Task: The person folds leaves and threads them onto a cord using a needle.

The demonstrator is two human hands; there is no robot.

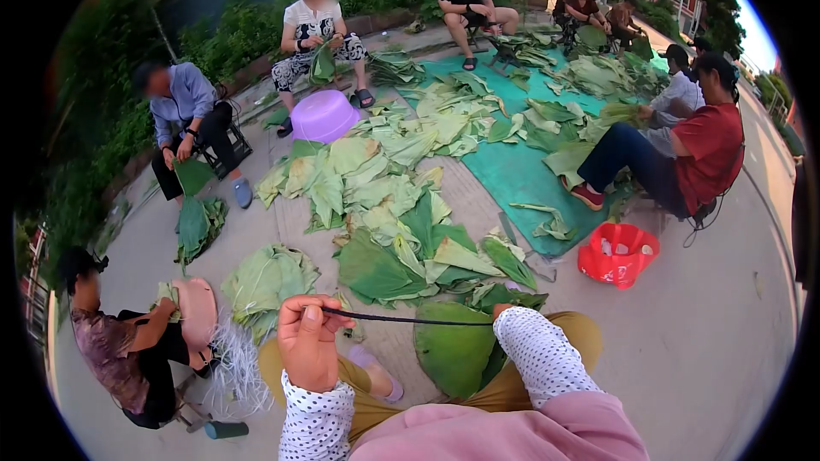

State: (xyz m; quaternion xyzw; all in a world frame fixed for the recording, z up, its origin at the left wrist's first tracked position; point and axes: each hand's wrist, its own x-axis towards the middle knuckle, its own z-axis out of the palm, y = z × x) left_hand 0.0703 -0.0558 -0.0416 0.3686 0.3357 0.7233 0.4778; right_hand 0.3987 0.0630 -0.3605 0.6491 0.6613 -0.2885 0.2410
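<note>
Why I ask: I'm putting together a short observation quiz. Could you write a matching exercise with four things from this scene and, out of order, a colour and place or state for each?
Things
1. Cord
2. Tub
3. Bag
4. Sheet

Descriptions
A. Red, open at the top
B. Teal, spread out with leaves on it
C. Black, stretched between the left hand and the right hand
D. Purple, near a seated person

Pairs: 1-C, 2-D, 3-A, 4-B
</note>
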